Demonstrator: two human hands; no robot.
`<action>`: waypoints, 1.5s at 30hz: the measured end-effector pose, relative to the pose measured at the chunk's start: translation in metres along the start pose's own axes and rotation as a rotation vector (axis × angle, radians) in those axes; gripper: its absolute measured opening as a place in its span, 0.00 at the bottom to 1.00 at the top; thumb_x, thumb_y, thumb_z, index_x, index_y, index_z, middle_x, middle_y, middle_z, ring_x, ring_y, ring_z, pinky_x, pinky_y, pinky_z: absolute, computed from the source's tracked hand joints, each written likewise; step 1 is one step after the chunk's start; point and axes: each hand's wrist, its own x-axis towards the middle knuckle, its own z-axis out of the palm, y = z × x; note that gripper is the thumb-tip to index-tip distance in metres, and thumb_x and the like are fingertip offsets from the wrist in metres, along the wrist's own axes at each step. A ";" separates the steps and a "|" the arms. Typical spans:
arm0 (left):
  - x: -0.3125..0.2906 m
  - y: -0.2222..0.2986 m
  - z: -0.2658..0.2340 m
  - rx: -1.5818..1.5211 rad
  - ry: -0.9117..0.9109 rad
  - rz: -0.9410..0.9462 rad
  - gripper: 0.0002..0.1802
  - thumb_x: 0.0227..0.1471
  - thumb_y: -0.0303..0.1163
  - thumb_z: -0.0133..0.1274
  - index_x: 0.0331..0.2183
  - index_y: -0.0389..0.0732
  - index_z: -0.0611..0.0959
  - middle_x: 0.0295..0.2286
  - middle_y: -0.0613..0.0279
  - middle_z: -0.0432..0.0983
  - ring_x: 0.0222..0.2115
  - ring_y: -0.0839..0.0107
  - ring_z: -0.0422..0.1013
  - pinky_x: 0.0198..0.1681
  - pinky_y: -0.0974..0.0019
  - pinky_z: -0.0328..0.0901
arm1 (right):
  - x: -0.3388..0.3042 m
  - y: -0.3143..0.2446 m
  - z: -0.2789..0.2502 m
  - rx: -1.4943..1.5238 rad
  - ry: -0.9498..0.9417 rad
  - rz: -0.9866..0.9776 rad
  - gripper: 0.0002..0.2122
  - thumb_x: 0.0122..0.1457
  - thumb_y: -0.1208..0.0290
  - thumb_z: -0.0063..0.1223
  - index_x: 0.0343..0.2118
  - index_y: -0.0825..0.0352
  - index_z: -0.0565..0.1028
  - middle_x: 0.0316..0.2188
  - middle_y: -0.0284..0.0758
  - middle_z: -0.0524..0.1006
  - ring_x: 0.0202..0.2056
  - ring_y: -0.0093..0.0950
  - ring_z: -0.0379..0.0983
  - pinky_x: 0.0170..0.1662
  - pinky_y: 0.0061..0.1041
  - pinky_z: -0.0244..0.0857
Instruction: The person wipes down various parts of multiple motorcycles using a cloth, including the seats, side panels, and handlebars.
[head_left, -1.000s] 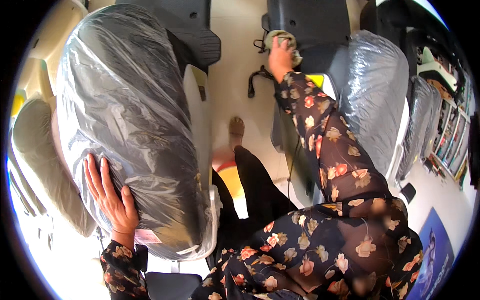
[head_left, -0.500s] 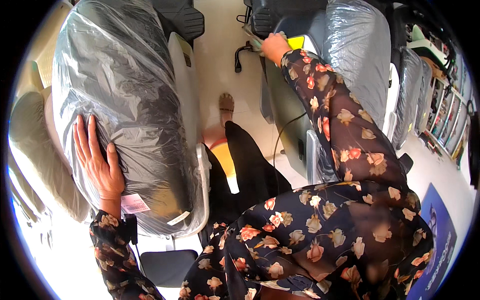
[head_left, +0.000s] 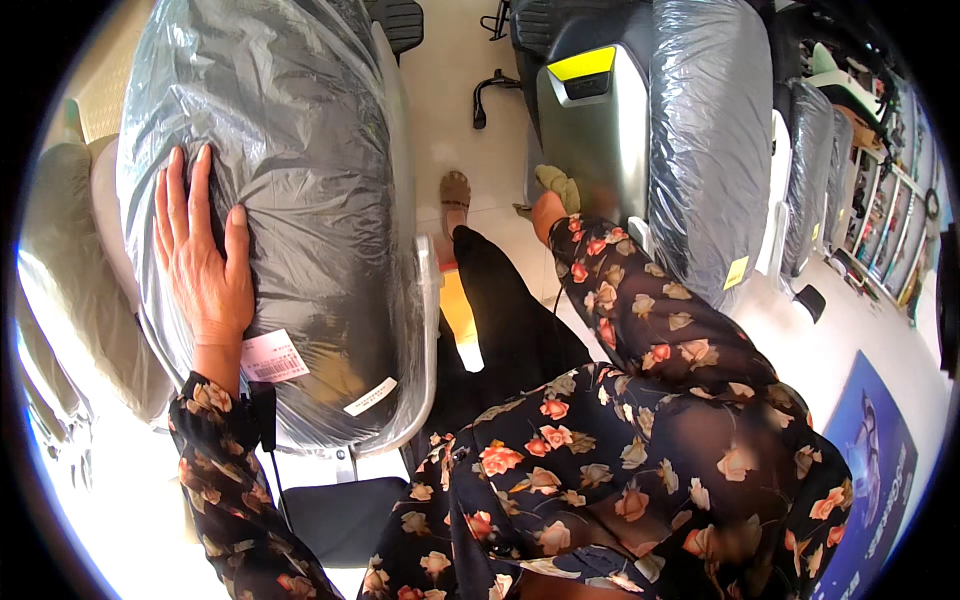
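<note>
Above pale floor (head_left: 435,110), the left hand (head_left: 208,275) lies spread on plastic wrap (head_left: 290,190) at nine o'clock; the right hand (head_left: 545,216) grips a cloth (head_left: 561,186) at one, which could snag if dragged past the silver panel's (head_left: 622,130) edge.

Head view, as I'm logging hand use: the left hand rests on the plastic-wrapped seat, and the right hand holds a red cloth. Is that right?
Only the colour is wrong: in the head view, the right hand holds a greenish-beige cloth.

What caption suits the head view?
Left hand resting on a plastic-wrapped seat, right hand holding a cloth beside a silver panel.
</note>
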 end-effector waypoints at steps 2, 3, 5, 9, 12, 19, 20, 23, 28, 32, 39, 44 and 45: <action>0.001 -0.001 -0.002 0.001 0.025 0.002 0.31 0.62 0.44 0.45 0.65 0.51 0.66 0.66 0.57 0.55 0.68 0.54 0.49 0.69 0.53 0.42 | 0.001 0.025 -0.017 -0.021 0.047 0.069 0.10 0.57 0.65 0.56 0.37 0.59 0.85 0.37 0.29 0.82 0.43 0.33 0.72 0.44 0.39 0.61; 0.002 -0.001 0.000 -0.012 0.038 0.012 0.32 0.62 0.44 0.45 0.65 0.51 0.66 0.66 0.57 0.56 0.68 0.54 0.49 0.69 0.53 0.42 | 0.004 0.049 -0.033 -0.039 0.083 0.128 0.10 0.57 0.65 0.55 0.37 0.59 0.85 0.37 0.29 0.82 0.44 0.33 0.72 0.44 0.39 0.60; -0.003 -0.005 0.001 -0.029 0.062 0.015 0.32 0.62 0.45 0.46 0.65 0.52 0.66 0.66 0.58 0.56 0.67 0.54 0.49 0.69 0.53 0.43 | 0.009 0.093 -0.065 -0.057 0.147 0.241 0.10 0.58 0.65 0.54 0.38 0.60 0.85 0.38 0.29 0.82 0.45 0.33 0.71 0.46 0.39 0.59; -0.004 -0.007 0.007 -0.016 0.070 0.030 0.31 0.62 0.45 0.46 0.65 0.53 0.66 0.66 0.59 0.56 0.67 0.55 0.49 0.69 0.53 0.43 | 0.006 0.120 -0.073 0.028 0.197 0.439 0.11 0.58 0.63 0.55 0.39 0.59 0.85 0.39 0.29 0.82 0.49 0.34 0.72 0.49 0.40 0.59; -0.005 -0.008 0.006 -0.028 0.062 0.029 0.31 0.63 0.44 0.45 0.66 0.54 0.65 0.66 0.59 0.55 0.67 0.56 0.49 0.69 0.54 0.42 | -0.007 0.066 -0.045 -0.002 0.134 0.386 0.12 0.59 0.62 0.54 0.40 0.59 0.85 0.40 0.29 0.82 0.49 0.34 0.71 0.51 0.40 0.58; -0.006 -0.013 0.011 -0.013 0.107 0.028 0.31 0.62 0.48 0.46 0.65 0.58 0.66 0.66 0.62 0.56 0.67 0.56 0.50 0.69 0.54 0.44 | -0.091 -0.060 0.019 -0.129 -0.102 0.093 0.14 0.61 0.60 0.52 0.42 0.59 0.84 0.43 0.30 0.81 0.51 0.33 0.71 0.57 0.41 0.56; -0.006 -0.014 0.012 -0.012 0.121 0.026 0.31 0.62 0.48 0.45 0.65 0.58 0.66 0.66 0.62 0.56 0.67 0.56 0.50 0.69 0.54 0.44 | -0.104 -0.070 0.024 -0.159 -0.132 0.055 0.14 0.61 0.60 0.52 0.43 0.60 0.84 0.43 0.30 0.81 0.51 0.33 0.71 0.57 0.42 0.56; -0.009 -0.015 0.017 0.013 0.148 0.033 0.31 0.62 0.49 0.45 0.65 0.58 0.66 0.66 0.63 0.56 0.67 0.57 0.50 0.69 0.54 0.44 | -0.125 -0.092 0.032 -0.162 -0.176 0.050 0.15 0.62 0.59 0.51 0.44 0.60 0.84 0.44 0.31 0.81 0.52 0.32 0.71 0.60 0.42 0.55; -0.008 -0.018 0.020 0.007 0.171 0.038 0.31 0.62 0.49 0.45 0.65 0.59 0.66 0.66 0.63 0.56 0.67 0.58 0.50 0.69 0.55 0.44 | -0.112 0.013 -0.039 0.017 -0.001 0.249 0.13 0.60 0.63 0.51 0.41 0.59 0.85 0.45 0.31 0.81 0.55 0.37 0.68 0.56 0.38 0.55; -0.006 -0.021 0.026 -0.005 0.162 0.052 0.32 0.62 0.49 0.45 0.65 0.58 0.65 0.66 0.62 0.55 0.67 0.58 0.49 0.69 0.54 0.44 | -0.129 0.091 -0.087 -0.021 0.172 0.500 0.15 0.61 0.68 0.49 0.48 0.59 0.82 0.53 0.36 0.78 0.50 0.40 0.70 0.51 0.43 0.59; -0.007 -0.022 0.021 0.013 0.148 0.024 0.32 0.62 0.49 0.46 0.66 0.58 0.65 0.67 0.61 0.55 0.68 0.58 0.49 0.68 0.51 0.44 | -0.132 0.024 -0.062 0.168 0.135 0.639 0.14 0.60 0.69 0.49 0.45 0.58 0.84 0.55 0.41 0.75 0.50 0.42 0.70 0.46 0.43 0.62; -0.002 -0.014 0.023 0.022 0.144 0.033 0.32 0.63 0.50 0.44 0.66 0.59 0.64 0.67 0.62 0.53 0.68 0.58 0.48 0.68 0.50 0.44 | -0.149 0.042 -0.079 0.692 0.171 0.373 0.09 0.54 0.73 0.55 0.35 0.65 0.85 0.35 0.42 0.84 0.41 0.44 0.81 0.39 0.42 0.73; -0.008 -0.021 0.023 0.046 0.144 0.011 0.32 0.63 0.50 0.44 0.66 0.59 0.64 0.67 0.62 0.53 0.68 0.58 0.48 0.68 0.50 0.44 | -0.159 0.043 -0.106 0.703 0.150 0.278 0.10 0.52 0.74 0.56 0.36 0.67 0.84 0.37 0.44 0.83 0.41 0.44 0.81 0.40 0.41 0.74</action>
